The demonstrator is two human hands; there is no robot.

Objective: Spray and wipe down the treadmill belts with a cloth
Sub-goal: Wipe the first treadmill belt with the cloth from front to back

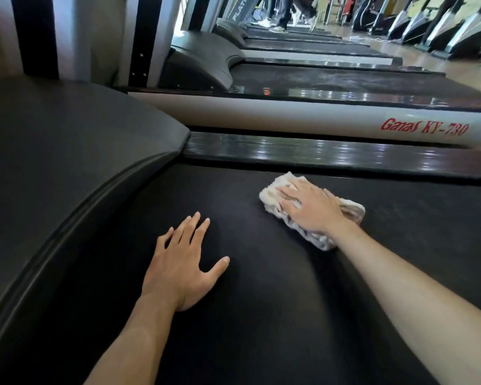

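Pressing a folded cloth (311, 208) flat-fingered, right hand (310, 208) and open left hand (182, 262) rest on the black belt (261, 315) amid treadmill rows.

the black treadmill belt (261, 315) carries everything here. a folded white cloth (272, 200) lies flat on it near the far side rail (317, 151), pressed down under the right hand (310, 208). the left hand (182, 262) rests palm-down on the bare belt, nearer than the cloth and apart from it, beside the curved motor cover (67, 151).

The right hand (310, 208) presses a white cloth (272, 194) flat on the black treadmill belt (261, 301), with the left hand (182, 262) spread flat just beside it.
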